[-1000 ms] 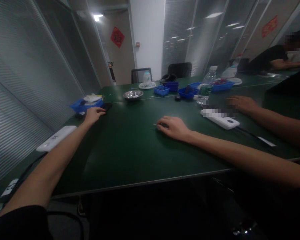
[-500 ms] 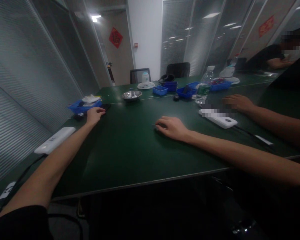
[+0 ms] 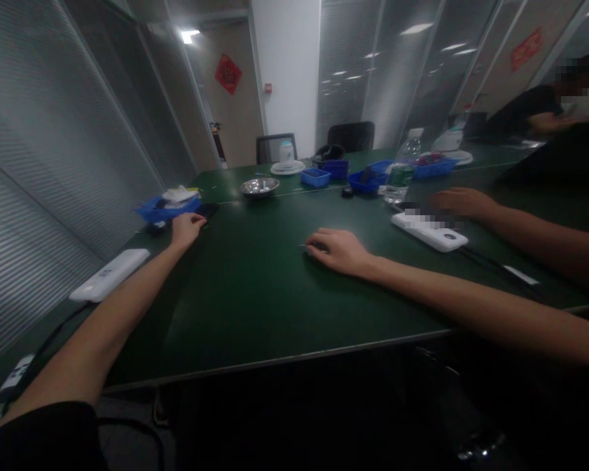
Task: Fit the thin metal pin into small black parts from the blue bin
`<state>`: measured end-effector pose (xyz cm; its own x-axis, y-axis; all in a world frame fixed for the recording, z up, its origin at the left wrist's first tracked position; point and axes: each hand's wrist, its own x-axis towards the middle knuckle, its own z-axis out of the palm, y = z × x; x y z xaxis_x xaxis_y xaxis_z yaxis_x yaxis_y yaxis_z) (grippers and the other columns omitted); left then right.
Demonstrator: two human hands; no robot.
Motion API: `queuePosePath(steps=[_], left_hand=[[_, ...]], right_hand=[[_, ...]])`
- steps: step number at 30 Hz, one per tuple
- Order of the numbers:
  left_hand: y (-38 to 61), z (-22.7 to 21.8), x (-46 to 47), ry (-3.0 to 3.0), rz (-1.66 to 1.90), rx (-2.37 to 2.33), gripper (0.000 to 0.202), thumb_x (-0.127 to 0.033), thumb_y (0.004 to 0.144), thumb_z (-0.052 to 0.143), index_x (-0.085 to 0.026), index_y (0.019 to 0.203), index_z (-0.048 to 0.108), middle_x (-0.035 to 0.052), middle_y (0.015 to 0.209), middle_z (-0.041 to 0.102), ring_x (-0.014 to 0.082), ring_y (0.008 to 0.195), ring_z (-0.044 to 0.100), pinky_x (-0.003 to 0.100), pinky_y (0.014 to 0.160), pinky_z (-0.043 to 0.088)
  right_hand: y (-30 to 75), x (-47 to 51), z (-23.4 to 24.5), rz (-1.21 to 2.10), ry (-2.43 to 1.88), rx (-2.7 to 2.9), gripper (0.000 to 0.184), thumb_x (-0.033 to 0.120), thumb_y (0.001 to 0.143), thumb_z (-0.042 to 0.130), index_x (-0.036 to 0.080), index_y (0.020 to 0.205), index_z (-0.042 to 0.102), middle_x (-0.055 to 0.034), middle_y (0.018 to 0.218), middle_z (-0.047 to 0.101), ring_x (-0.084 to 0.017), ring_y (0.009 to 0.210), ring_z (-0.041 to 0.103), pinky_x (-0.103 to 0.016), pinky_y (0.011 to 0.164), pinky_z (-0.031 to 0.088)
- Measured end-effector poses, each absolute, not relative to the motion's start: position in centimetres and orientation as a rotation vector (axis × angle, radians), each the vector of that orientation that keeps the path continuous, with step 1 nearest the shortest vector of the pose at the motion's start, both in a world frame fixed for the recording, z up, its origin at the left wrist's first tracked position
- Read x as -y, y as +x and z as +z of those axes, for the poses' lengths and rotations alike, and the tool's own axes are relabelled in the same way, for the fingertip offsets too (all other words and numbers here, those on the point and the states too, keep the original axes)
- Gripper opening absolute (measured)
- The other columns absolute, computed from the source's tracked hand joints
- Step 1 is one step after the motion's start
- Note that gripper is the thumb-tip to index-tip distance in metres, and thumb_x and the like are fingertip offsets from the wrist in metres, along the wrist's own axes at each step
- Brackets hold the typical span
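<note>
On the left of the green table (image 3: 255, 288), my left hand (image 3: 185, 230) has its fingers drawn together beside a flat dark object (image 3: 207, 210). A tiny pale speck shows at those fingertips, too small to name. My right hand (image 3: 338, 251) rests on the middle of the tabletop with fingers curled. A thin, light-coloured stick (image 3: 302, 246) pokes out between its thumb and fingers; the rest of it is hidden. Just beyond my left hand stands a blue basket (image 3: 161, 210) with white and yellow items in it.
White power-bank-like boxes (image 3: 108, 275) with cables lie by each forearm. A metal bowl (image 3: 259, 188), blue trays (image 3: 315, 177) and a water bottle (image 3: 403, 169) stand farther back. Another person's hand (image 3: 466, 203) rests at the right; a second person (image 3: 525, 111) sits behind.
My left fingers have shifted slightly toward me, and a pale speck now shows under them. The neighbouring person's hand has slid a little left. My right hand stays put.
</note>
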<state>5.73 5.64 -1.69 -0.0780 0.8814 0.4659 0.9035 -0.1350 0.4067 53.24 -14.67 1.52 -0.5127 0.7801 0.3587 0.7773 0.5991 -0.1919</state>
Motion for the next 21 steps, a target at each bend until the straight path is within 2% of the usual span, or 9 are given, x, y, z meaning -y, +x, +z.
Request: queuePosePath(steps=[5, 11, 17, 21], left_hand=[[5.9, -1.8, -5.4, -2.109, -0.950, 2.005, 0.029, -0.038, 0.090, 0.066, -0.017, 0.103, 0.082, 0.0131, 0.100, 0.080, 0.0288, 0.094, 0.073, 0.038, 0.091, 0.054], [6.2, -1.8, -5.1, -2.168, -0.854, 1.961, 0.034, -0.043, 0.085, 0.072, -0.017, 0.106, 0.080, 0.0136, 0.110, 0.076, 0.0296, 0.099, 0.070, 0.039, 0.094, 0.054], [6.3, -1.6, -4.7, -2.216, -0.776, 1.908, 0.032, -0.037, 0.087, 0.069, -0.016, 0.109, 0.079, 0.0139, 0.106, 0.074, 0.0309, 0.099, 0.068, 0.040, 0.096, 0.053], [6.5, -1.7, -4.3, -2.230, -0.732, 1.798, 0.030, -0.031, 0.091, 0.061, -0.016, 0.109, 0.079, 0.0147, 0.111, 0.073, 0.0309, 0.102, 0.067, 0.041, 0.098, 0.051]], right_hand=[[53.3, 14.7, 1.6, 0.020, -1.236, 2.433, 0.032, 0.041, 0.105, 0.052, 0.021, 0.121, 0.071, -0.0079, 0.113, 0.071, -0.019, 0.086, 0.064, -0.029, 0.072, 0.044], [53.2, 14.9, 1.9, 0.045, -1.252, 2.439, 0.033, 0.041, 0.105, 0.051, 0.020, 0.121, 0.071, -0.0080, 0.114, 0.071, -0.018, 0.086, 0.064, -0.028, 0.070, 0.044], [53.2, 15.0, 2.0, 0.060, -1.255, 2.433, 0.032, 0.041, 0.104, 0.053, 0.020, 0.120, 0.071, -0.0085, 0.113, 0.071, -0.018, 0.084, 0.064, -0.029, 0.070, 0.044], [53.2, 15.0, 2.0, 0.060, -1.245, 2.432, 0.032, 0.040, 0.105, 0.053, 0.020, 0.120, 0.071, -0.0089, 0.113, 0.071, -0.018, 0.083, 0.064, -0.029, 0.069, 0.044]])
